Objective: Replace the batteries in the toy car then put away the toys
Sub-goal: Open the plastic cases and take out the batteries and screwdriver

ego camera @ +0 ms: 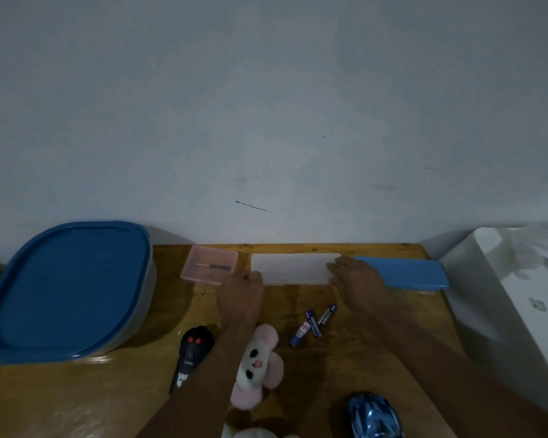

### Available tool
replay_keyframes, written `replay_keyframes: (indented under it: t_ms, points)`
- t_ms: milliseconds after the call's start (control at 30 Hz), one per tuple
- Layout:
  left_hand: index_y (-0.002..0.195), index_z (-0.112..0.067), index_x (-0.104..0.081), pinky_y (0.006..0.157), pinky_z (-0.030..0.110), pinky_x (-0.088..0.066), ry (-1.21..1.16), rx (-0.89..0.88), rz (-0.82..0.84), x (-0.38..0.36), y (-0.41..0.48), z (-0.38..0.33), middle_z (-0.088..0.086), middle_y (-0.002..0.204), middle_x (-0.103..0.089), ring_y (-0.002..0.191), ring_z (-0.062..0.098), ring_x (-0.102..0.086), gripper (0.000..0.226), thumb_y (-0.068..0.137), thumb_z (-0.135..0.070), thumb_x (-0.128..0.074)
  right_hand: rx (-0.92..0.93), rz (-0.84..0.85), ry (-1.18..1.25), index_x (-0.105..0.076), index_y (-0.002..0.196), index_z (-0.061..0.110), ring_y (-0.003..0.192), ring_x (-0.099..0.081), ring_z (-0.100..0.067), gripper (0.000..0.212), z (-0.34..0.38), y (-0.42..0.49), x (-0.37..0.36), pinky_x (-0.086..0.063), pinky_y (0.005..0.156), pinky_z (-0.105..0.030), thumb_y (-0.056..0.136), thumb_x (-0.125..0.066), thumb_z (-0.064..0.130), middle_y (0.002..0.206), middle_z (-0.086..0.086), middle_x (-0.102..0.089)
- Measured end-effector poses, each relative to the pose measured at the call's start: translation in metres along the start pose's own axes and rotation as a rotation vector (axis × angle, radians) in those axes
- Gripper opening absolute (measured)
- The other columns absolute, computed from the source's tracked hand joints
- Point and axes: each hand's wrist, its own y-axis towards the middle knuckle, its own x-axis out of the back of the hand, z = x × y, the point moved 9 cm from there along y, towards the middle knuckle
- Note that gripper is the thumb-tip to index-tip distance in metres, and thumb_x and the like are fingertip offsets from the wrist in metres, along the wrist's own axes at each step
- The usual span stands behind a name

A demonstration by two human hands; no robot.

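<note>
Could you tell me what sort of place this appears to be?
Probably a home, at a wooden table against a plain wall; the plush toy and lidded storage tub suggest it.

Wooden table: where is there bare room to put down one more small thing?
The wooden table is bare at its front left, before the big blue-lidded plastic container, and between the pink plastic tray and the black remote control. The front middle is crowded: pink plush toy, loose blue batteries, shiny blue toy car.
</note>
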Motion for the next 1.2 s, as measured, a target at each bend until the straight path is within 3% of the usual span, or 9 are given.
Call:
replay_keyframes:
  t_ms: [133, 300, 433, 567, 733, 900, 1000, 1133, 1200]
  points:
    - [0.079, -0.007, -0.067, 0.062, 0.028, -0.049, 0.014, -0.03, -0.005, -0.003, 0.0, -0.002, 0.005, 0.071, -0.063, 0.068, 0.021, -0.061, 0.029, 0.098, -0.023, -0.051, 0.038, 0.004, -0.084, -0.064, 0.119, 0.0, 0.119, -0.053, -0.037, 0.031, 0.0, 0.006, -0.01, -0.039, 0.105, -0.044, 0.09, -0.06, 0.012, 0.126, -0.021, -0.061]
    - [0.104, -0.006, -0.072, 0.069, 0.025, -0.048, 0.103, -0.036, -0.01, -0.008, 0.005, -0.001, 0.011, 0.094, -0.073, 0.084, 0.022, -0.067, 0.024, 0.097, -0.023, -0.057, 0.034, -0.016, -0.14, -0.076, 0.084, 0.001, 0.081, -0.068, -0.038, 0.037, 0.003, 0.008, -0.016, -0.058, 0.071, -0.042, 0.05, -0.09, 0.001, 0.088, -0.017, -0.073]
    - [0.104, -0.002, -0.071, 0.07, 0.028, -0.05, 0.195, -0.021, 0.001, -0.009, 0.008, -0.004, 0.015, 0.097, -0.072, 0.087, 0.025, -0.067, 0.027, 0.096, -0.023, -0.057, 0.028, 0.066, -0.18, -0.062, 0.12, 0.002, 0.119, -0.051, -0.035, 0.039, 0.009, 0.008, -0.017, -0.036, 0.106, -0.037, 0.081, -0.068, 0.006, 0.124, -0.016, -0.06]
    - [0.1, -0.001, -0.07, 0.076, 0.032, -0.052, 0.262, -0.031, 0.024, -0.002, 0.001, -0.011, 0.015, 0.099, -0.071, 0.09, 0.026, -0.067, 0.032, 0.095, -0.03, -0.059, -0.03, 0.181, -0.113, -0.041, 0.14, 0.008, 0.134, -0.035, -0.029, 0.048, 0.008, 0.002, -0.007, -0.027, 0.111, -0.034, 0.094, -0.052, 0.011, 0.146, -0.012, -0.04]
    - [0.092, -0.007, -0.07, 0.06, 0.025, -0.042, 0.305, -0.179, -0.069, 0.032, -0.028, -0.032, 0.012, 0.088, -0.072, 0.077, 0.022, -0.065, 0.023, 0.097, -0.022, -0.053, -0.036, 0.046, 0.104, -0.042, 0.141, 0.012, 0.132, -0.04, -0.023, 0.043, 0.017, -0.019, 0.015, -0.028, 0.11, -0.03, 0.099, -0.047, 0.02, 0.145, -0.009, -0.044]
    - [0.103, -0.009, -0.07, 0.067, 0.027, -0.048, 0.284, -0.137, -0.171, 0.093, -0.052, -0.007, 0.009, 0.097, -0.072, 0.082, 0.021, -0.064, 0.019, 0.096, -0.013, -0.053, 0.047, 0.013, 0.216, -0.049, 0.136, 0.015, 0.128, -0.045, -0.02, 0.04, 0.066, -0.035, 0.02, -0.031, 0.109, -0.029, 0.098, -0.049, 0.026, 0.139, -0.005, -0.05]
    - [0.104, -0.011, -0.068, 0.069, 0.032, -0.054, 0.245, -0.137, -0.155, 0.114, -0.055, 0.015, 0.006, 0.091, -0.07, 0.078, 0.019, -0.062, 0.017, 0.096, -0.014, -0.054, 0.114, -0.009, 0.225, -0.051, 0.134, 0.014, 0.126, -0.048, -0.021, 0.04, 0.101, -0.04, 0.02, -0.032, 0.107, -0.028, 0.096, -0.051, 0.026, 0.137, -0.006, -0.053]
    - [0.109, -0.009, -0.064, 0.055, 0.019, -0.041, 0.294, -0.121, -0.079, 0.12, -0.04, 0.035, 0.005, 0.097, -0.068, 0.078, 0.011, -0.054, 0.017, 0.096, -0.012, -0.054, 0.166, -0.026, 0.21, -0.054, 0.132, 0.014, 0.125, -0.049, -0.022, 0.039, 0.136, -0.034, 0.015, -0.034, 0.104, -0.031, 0.095, -0.054, 0.026, 0.135, -0.006, -0.055]
    - [0.106, -0.011, -0.064, 0.063, 0.021, -0.043, 0.293, -0.146, -0.037, 0.115, -0.025, 0.039, 0.005, 0.101, -0.069, 0.081, 0.013, -0.057, 0.015, 0.094, -0.01, -0.054, 0.173, -0.023, 0.194, -0.056, 0.129, 0.014, 0.122, -0.052, -0.024, 0.036, 0.15, -0.025, 0.012, -0.038, 0.1, -0.032, 0.094, -0.054, 0.023, 0.131, -0.008, -0.058]
